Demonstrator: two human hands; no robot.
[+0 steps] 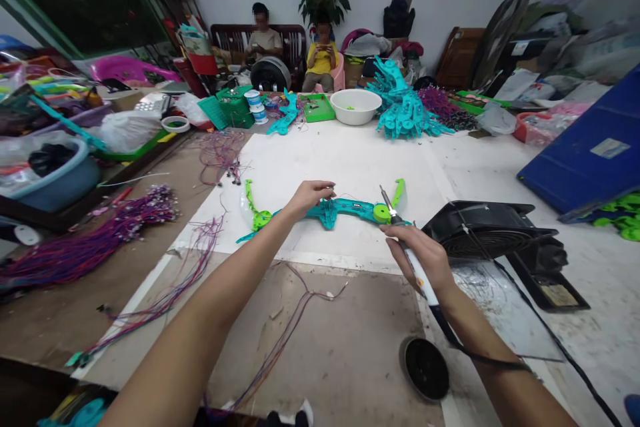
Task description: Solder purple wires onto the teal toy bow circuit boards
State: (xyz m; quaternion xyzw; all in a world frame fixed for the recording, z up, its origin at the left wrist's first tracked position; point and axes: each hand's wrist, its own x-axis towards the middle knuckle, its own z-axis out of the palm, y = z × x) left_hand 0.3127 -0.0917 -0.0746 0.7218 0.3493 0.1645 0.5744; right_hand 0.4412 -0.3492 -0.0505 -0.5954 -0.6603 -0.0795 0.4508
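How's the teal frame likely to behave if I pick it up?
The teal frame is probably stiff, since it looks like moulded plastic. It may be light for its size, as its bar looks slim. The green arm on its right might swing, since a round hub sits near its base.

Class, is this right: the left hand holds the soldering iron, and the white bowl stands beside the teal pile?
No: in the head view, the right hand holds the soldering iron. The white bowl does stand beside the teal pile.

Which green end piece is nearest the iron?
The right green end piece, beside the soldering iron; the left green end piece sits left of the left hand.
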